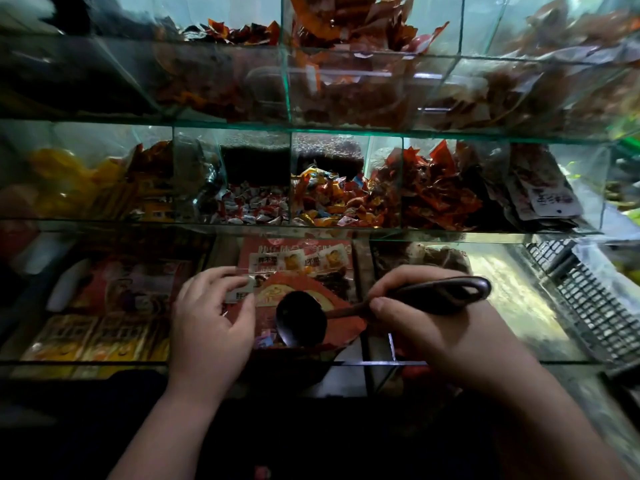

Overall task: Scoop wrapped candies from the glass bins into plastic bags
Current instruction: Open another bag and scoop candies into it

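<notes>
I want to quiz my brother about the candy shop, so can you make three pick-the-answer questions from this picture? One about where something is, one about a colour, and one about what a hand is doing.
1. Where is the bowl of the dark metal ladle?
A. In a top glass bin
B. At the mouth of the thin printed plastic bag
C. On the black crate

2. What colour is that bag?
A. Blue
B. Green
C. Red

3. What is the right hand doing?
A. Gripping the ladle's looped handle
B. Lying flat and open
C. Pointing at the candies

Answers:
1 B, the bowl sits at the bag's opening, which the left hand pinches at the edge.
2 C, the bag is red with a gold round print.
3 A, thumb and fingers curl round the handle.
</notes>
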